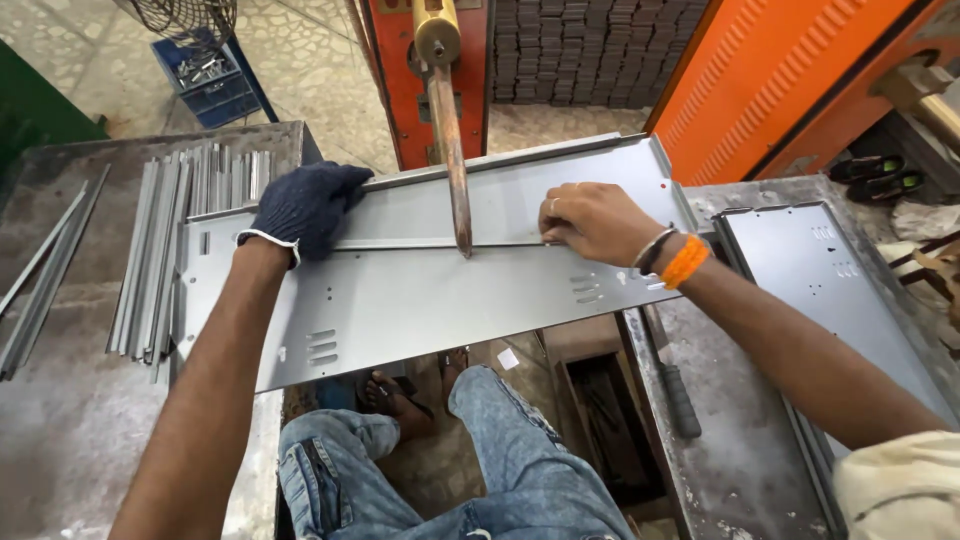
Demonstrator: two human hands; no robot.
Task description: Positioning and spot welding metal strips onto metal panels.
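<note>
Left hand [305,205] gloved, right hand [592,222] bare — both pressed flat on metal panel [420,290], long axis left-right, electrode rod [452,165] touching down between.

No labels, signs or screens are showing anywhere in the frame. The only package-like item is a blue plastic crate [212,88], which is sitting on the floor at the upper left of the frame, just beyond the far edge of the left bench [60,430]. It is box-shaped with gridded, open-work walls, and it is holding a loose heap of small bright metal parts [203,70]. A wire fan guard [180,18] is partly overlapping its top edge at the frame's upper border.
</note>
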